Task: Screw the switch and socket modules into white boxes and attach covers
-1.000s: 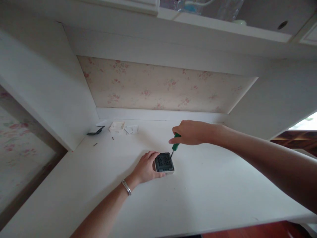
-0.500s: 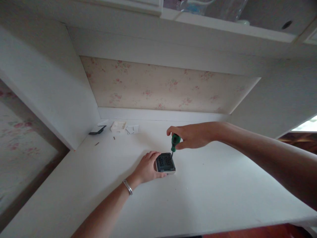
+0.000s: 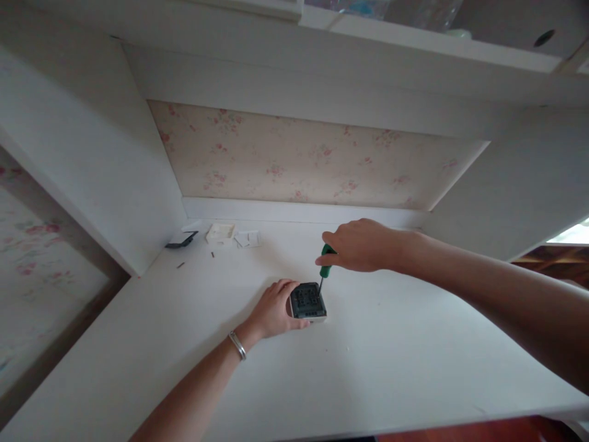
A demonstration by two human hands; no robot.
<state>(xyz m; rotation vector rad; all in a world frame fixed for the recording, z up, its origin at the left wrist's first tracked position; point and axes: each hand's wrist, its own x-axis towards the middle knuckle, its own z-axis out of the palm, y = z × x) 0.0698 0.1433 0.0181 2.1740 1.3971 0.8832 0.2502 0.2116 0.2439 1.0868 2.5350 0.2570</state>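
Our left hand point(image 3: 272, 312) is clasping the square device point(image 3: 306, 299) while our right hand point(image 3: 361, 245) is regripping the green screwdriver point(image 3: 326, 271), apparently renewing purchase.

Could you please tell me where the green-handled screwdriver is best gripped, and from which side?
Probably by its thick green handle, from the right and above, as the right hand holds it. The handle is uppermost, while the thin shaft slants down to the right part of the dark-topped square box; the left hand occupies the box's left.
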